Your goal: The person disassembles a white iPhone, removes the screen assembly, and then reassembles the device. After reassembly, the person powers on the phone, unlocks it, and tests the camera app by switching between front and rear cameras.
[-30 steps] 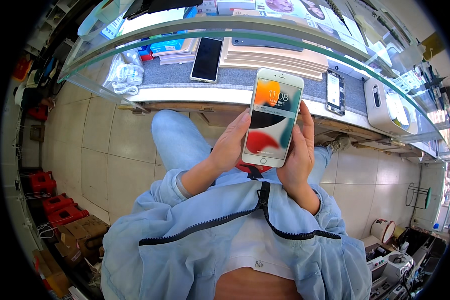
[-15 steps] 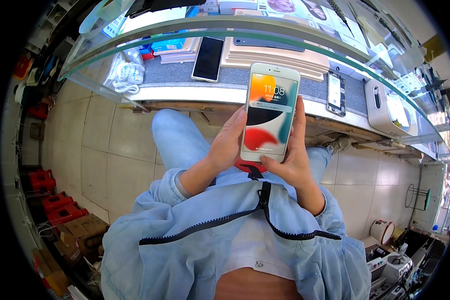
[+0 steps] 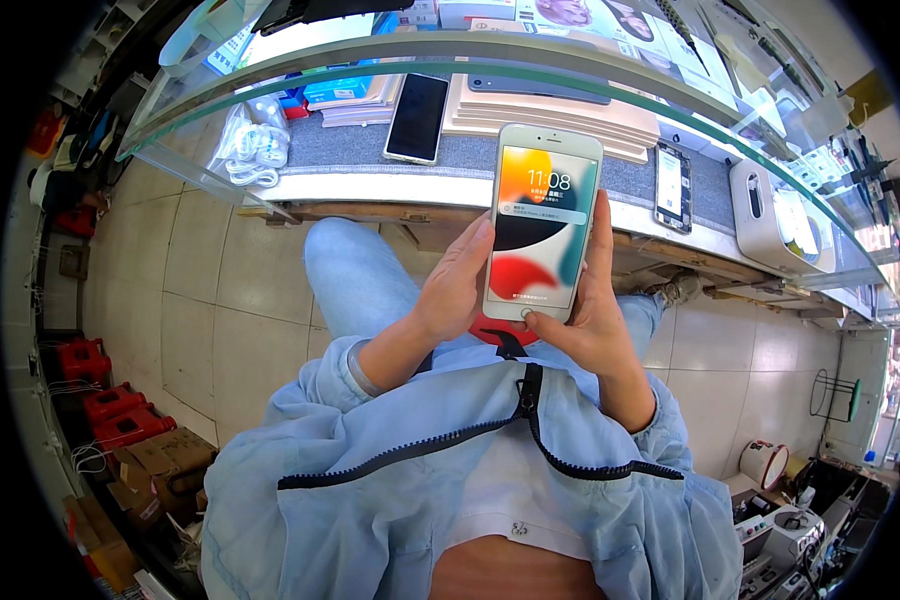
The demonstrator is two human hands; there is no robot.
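Between my two hands, upright above my lap, is a white smartphone [image 3: 538, 235] with its lit lock screen facing me. My left hand [image 3: 455, 285] grips its left edge, the thumb along the side and the other fingers hidden behind. My right hand [image 3: 592, 320] holds the lower right edge; its thumb rests at the round home button and a finger runs up the side. On the shelf beyond lie a dark-screened phone [image 3: 416, 118] in a pale frame and, to the right, an opened phone [image 3: 673, 187] with parts showing.
A glass counter edge [image 3: 450, 50] crosses over the grey-lined shelf. Bagged white cables [image 3: 252, 145] lie at its left, flat cartons [image 3: 560, 122] at the middle, a white bin [image 3: 770, 215] at the right. Red cases [image 3: 130, 425] and cardboard boxes [image 3: 165, 465] stand on the floor at left.
My right thumb has shifted very slightly at the home button. The phone and my left hand stay nearly where they were.
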